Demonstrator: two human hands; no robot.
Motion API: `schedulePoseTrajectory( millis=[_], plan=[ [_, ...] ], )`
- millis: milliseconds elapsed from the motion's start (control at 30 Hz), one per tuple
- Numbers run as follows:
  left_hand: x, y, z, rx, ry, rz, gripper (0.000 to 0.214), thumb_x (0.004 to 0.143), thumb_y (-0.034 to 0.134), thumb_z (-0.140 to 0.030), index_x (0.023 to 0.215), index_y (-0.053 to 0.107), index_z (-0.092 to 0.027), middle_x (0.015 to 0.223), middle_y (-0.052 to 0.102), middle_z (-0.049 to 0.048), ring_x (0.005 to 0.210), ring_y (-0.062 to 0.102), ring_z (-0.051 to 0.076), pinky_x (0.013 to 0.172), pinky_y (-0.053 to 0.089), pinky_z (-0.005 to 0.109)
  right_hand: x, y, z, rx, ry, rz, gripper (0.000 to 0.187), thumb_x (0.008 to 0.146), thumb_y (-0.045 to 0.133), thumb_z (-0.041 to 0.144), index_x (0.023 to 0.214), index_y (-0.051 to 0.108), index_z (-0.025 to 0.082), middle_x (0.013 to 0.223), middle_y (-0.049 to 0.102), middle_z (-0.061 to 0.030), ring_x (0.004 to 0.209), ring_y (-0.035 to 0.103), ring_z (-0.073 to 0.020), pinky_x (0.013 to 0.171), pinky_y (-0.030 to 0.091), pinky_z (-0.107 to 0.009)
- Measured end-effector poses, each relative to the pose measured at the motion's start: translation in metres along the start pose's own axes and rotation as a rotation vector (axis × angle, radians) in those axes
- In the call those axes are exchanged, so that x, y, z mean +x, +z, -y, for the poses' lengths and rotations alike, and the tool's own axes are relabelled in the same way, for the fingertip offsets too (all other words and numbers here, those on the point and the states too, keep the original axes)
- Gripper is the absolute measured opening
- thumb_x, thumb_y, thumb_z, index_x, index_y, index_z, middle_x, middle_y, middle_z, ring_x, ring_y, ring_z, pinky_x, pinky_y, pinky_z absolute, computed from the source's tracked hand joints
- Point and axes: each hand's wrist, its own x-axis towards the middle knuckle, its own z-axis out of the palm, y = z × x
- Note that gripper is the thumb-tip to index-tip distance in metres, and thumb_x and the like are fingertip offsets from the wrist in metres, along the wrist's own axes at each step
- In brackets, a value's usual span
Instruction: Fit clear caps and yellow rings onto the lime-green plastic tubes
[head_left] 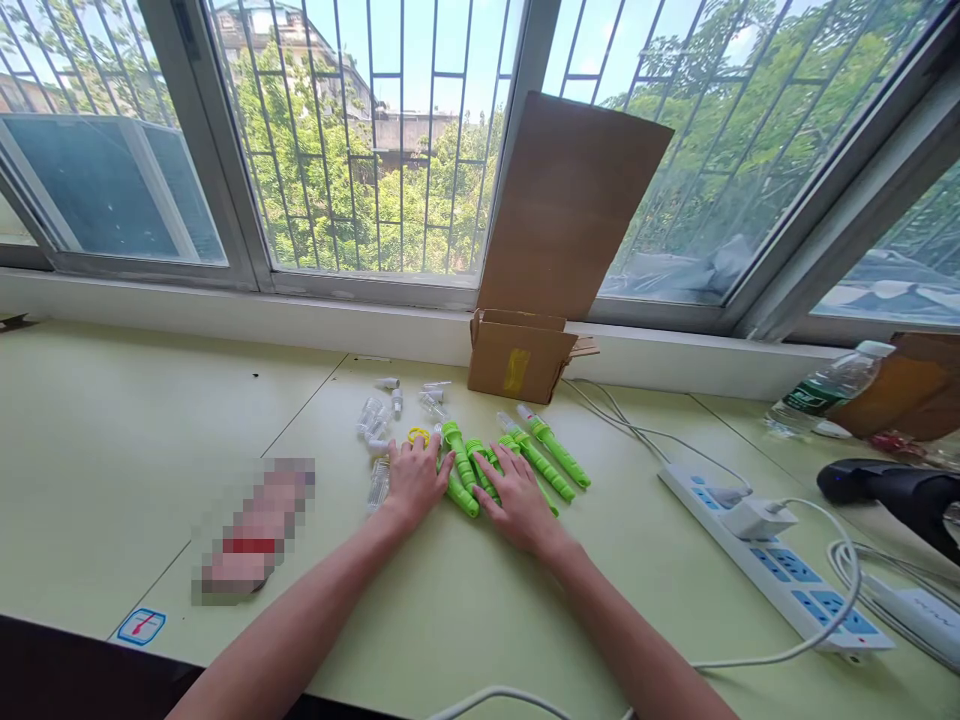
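Note:
Several bright green ribbed plastic tubes (551,470) lie side by side on the pale green table (420,620). My left hand (411,480) rests palm down at the left end of the row, fingers spread, next to a small yellow ring (418,436). Palm down as well, my right hand (517,500) lies over the middle tubes with its fingers apart and partly hides them. Clear plastic pieces (373,416) and small white tips (397,402) are scattered just beyond and left of my left hand. Two tubes on the right carry pale tips.
An open cardboard box (517,365) stands against the window sill. On the right are a white power strip (780,570) with plugs and cables, a water bottle (829,385) and a black device (892,495). A blurred-out pinkish object (259,530) lies to the left.

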Motion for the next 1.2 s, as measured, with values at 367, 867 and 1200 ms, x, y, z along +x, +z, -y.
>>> schedulePoseTrajectory(
  millis=[367, 867, 1200],
  plan=[
    [0.000, 0.003, 0.000, -0.013, 0.002, -0.023, 0.043, 0.093, 0.039, -0.050, 0.119, 0.057, -0.021, 0.106, 0.061, 0.0130, 0.093, 0.057, 0.028, 0.095, 0.033, 0.052, 0.000, -0.001, 0.000, -0.002, 0.003, -0.006, 0.054, 0.093, 0.040, 0.043, 0.142, 0.044, 0.022, 0.149, 0.036, -0.0135, 0.137, 0.030, -0.0317, 0.110, 0.025, -0.049],
    [0.000, -0.007, -0.003, -0.059, 0.016, -0.085, 0.040, 0.093, 0.040, -0.047, 0.116, 0.057, -0.018, 0.107, 0.061, 0.0128, 0.100, 0.055, 0.028, 0.098, 0.035, 0.050, 0.000, -0.001, 0.001, 0.000, 0.006, -0.002, 0.053, 0.093, 0.040, 0.043, 0.141, 0.045, 0.022, 0.149, 0.036, -0.0149, 0.137, 0.029, -0.0316, 0.110, 0.025, -0.049],
    [0.005, -0.012, -0.001, -0.156, 0.060, -0.230, 0.029, 0.093, 0.048, -0.034, 0.116, 0.054, -0.019, 0.117, 0.059, 0.0113, 0.110, 0.053, 0.027, 0.096, 0.040, 0.043, 0.000, -0.002, 0.000, 0.000, 0.006, 0.009, 0.054, 0.093, 0.040, 0.043, 0.142, 0.044, 0.021, 0.150, 0.034, -0.0151, 0.138, 0.029, -0.0321, 0.110, 0.025, -0.050]
  ],
)
